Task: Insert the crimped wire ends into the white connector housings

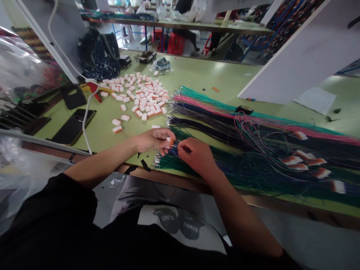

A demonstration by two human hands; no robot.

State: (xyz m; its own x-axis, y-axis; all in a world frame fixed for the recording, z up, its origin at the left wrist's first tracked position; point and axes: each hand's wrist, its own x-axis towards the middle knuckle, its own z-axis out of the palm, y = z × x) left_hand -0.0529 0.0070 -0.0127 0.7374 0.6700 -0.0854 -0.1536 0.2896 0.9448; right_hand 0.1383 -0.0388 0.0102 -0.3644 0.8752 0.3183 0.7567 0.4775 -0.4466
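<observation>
Between the thumb and fingers of my left hand [154, 141] is a small white and orange connector housing [170, 142]. My right hand [197, 153] is closed in a pinch just to its right, on a thin wire [174, 146] whose end meets the housing. Whether the wire's tip sits inside the housing I cannot tell. Bundles of green wires [174, 162], black wires [197, 125] and pink wires [202, 107] lie around and beyond my hands, their bare metal ends toward the left. A pile of loose connector housings [146, 93] is spread past my left hand.
Several housings with wires attached [305, 161] rest on the bundles at right. A roll of black tape [244, 110] lies among the wires. At left are a phone [73, 126], a white cable [86, 123] and a red and yellow tool [94, 89]. A white panel [295, 56] slants at upper right.
</observation>
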